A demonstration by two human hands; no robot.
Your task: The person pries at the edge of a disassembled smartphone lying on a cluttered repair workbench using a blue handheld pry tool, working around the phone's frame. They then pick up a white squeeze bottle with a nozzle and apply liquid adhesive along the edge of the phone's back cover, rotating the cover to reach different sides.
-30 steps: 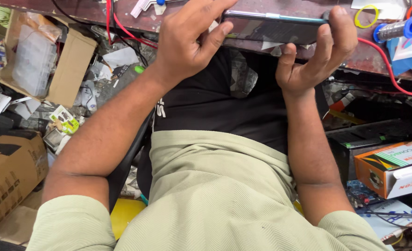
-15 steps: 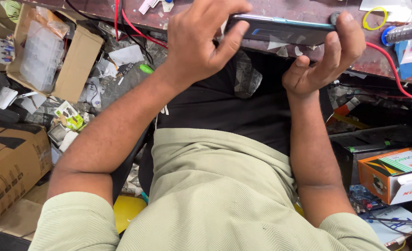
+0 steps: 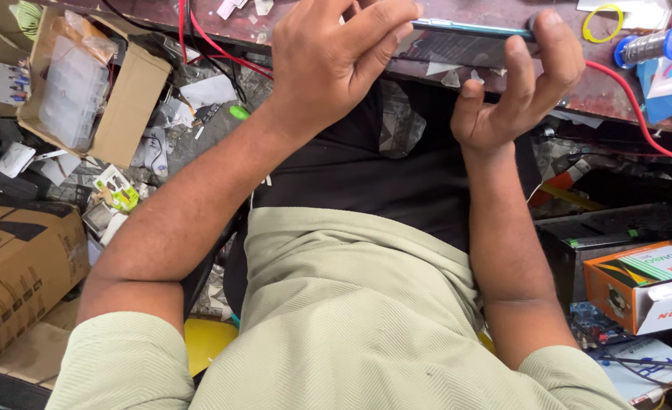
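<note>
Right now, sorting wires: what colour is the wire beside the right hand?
Red wire, head view.

Layout seen from the head camera. The phone (image 3: pixel 472 29) lay edge-on along the near edge of the workbench (image 3: pixel 503 57), at twelve o'clock. The left hand (image 3: pixel 336 64) gripped its end toward eleven o'clock; the right hand (image 3: pixel 522 87) cupped its end toward one o'clock, fingertips on the upper edge. On the bench, a ring of band (image 3: pixel 603 23) and a solder spool (image 3: pixel 654 45) sat toward two o'clock, the spool outermost. An open carton (image 3: pixel 116 106) holding a plastic case (image 3: pixel 74 91) stood at ten o'clock, a larger cardboard box (image 3: pixel 21 266) at eight o'clock, a printed box (image 3: pixel 643 285) at four o'clock.
</note>
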